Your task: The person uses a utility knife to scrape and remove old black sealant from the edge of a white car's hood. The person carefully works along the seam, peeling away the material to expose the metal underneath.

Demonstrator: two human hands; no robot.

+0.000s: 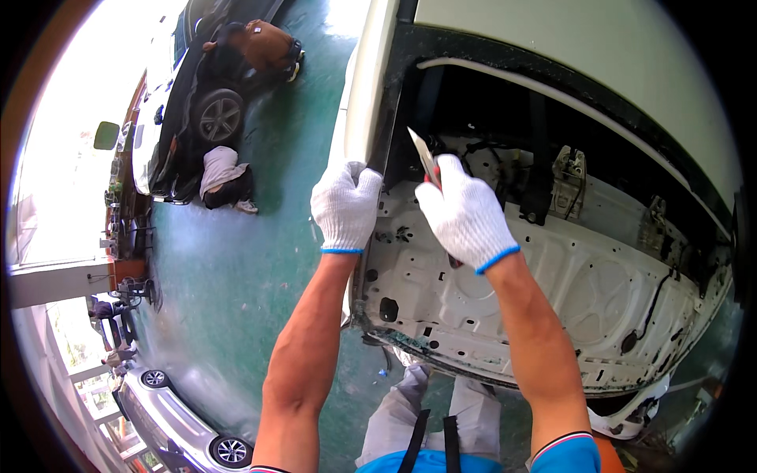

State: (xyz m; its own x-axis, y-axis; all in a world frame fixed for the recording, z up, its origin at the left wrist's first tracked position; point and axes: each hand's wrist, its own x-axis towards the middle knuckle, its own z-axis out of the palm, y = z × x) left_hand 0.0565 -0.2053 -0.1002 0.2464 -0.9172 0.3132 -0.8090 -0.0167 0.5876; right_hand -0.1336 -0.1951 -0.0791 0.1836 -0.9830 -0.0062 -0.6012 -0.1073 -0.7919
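Head view: the right hand (467,211) grasps a knife (423,151), tip forward, beside the dark frame (404,49); the left hand (345,209) is curled at the pale panel (369,102), its grip, if any, indeterminable. Keep the knife angled clear of the left hand; steady the wrist, and apply light, controlled pressure.

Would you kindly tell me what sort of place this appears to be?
Most likely a car repair workshop: a vehicle's exposed inner metal panel lies at right, a person in a white top is down low beside a car at upper left, and a silver car stands at lower left.
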